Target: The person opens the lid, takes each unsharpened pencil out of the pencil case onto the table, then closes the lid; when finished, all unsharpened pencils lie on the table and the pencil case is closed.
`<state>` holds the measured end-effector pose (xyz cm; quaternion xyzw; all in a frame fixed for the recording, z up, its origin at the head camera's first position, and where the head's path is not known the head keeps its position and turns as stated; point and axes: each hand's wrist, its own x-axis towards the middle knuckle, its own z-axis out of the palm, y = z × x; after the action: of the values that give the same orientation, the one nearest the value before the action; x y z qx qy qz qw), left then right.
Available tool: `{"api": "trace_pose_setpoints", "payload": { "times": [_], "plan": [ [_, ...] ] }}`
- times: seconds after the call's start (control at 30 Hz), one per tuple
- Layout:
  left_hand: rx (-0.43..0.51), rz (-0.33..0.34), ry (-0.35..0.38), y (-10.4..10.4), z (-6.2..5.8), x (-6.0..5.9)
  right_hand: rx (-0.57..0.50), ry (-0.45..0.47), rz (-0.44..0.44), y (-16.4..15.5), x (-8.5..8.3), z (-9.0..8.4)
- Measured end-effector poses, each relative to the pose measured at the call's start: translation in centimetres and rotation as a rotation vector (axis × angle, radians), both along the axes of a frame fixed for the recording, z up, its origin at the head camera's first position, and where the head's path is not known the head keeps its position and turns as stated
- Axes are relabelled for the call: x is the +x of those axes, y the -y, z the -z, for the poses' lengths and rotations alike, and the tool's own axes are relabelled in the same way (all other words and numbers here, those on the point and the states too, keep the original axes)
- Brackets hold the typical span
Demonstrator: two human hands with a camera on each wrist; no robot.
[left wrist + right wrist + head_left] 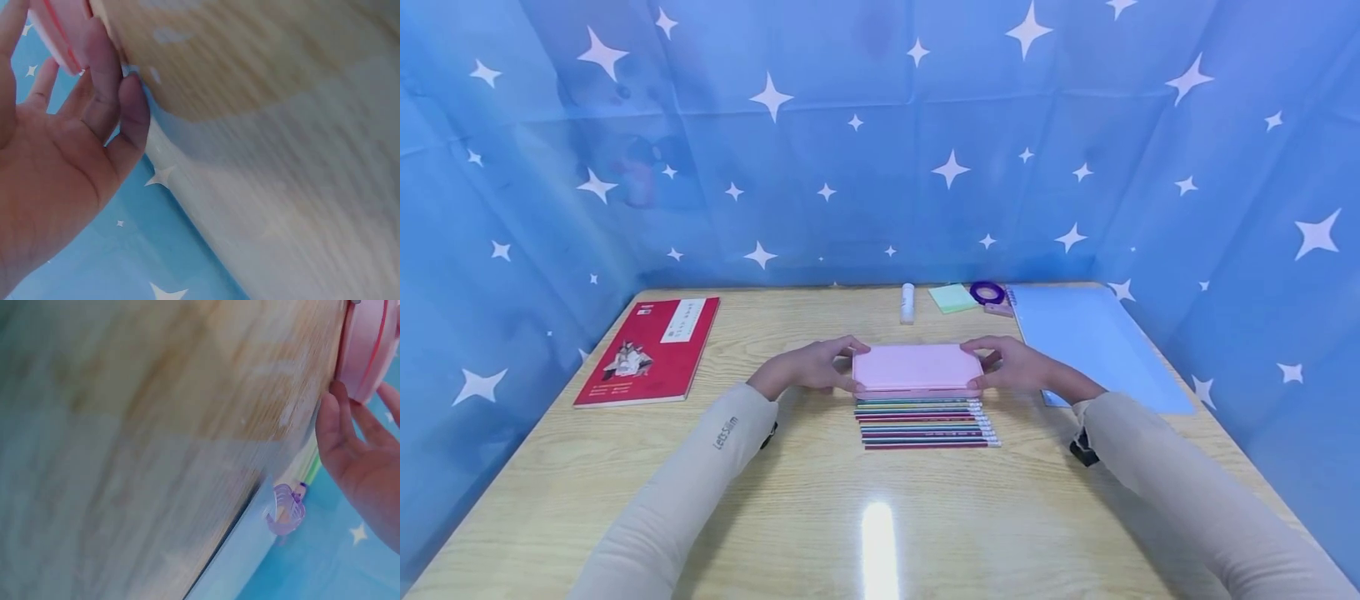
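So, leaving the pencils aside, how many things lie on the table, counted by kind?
Pink case: 1
Red book: 1
White glue stick: 1
Green note pad: 1
Purple tape roll: 1
Blue sheet: 1
Total: 6

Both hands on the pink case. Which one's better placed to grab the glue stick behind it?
Left, marginally. The glue stick stands behind the case, slightly toward its left half, nearer the left hand than the right hand. Each hand grips one end of the case, so either could let go.
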<state>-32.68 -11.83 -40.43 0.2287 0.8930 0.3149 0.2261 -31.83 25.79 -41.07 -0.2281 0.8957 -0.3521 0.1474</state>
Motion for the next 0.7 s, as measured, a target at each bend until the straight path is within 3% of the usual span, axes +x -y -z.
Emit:
{"api": "trace_pose_setpoints", "payload": {
  "times": [0.23, 0.7],
  "plan": [
    [-0.066, -0.018, -0.057, -0.47, -0.46, 0.36, -0.028, 0.009, 0.006, 0.15, 0.12, 0.17],
    [-0.097, -0.045, -0.07, -0.76, -0.93, 0.57, -0.013, 0.043, 0.031, 0.53, 0.15, -0.09]
  ]
}}
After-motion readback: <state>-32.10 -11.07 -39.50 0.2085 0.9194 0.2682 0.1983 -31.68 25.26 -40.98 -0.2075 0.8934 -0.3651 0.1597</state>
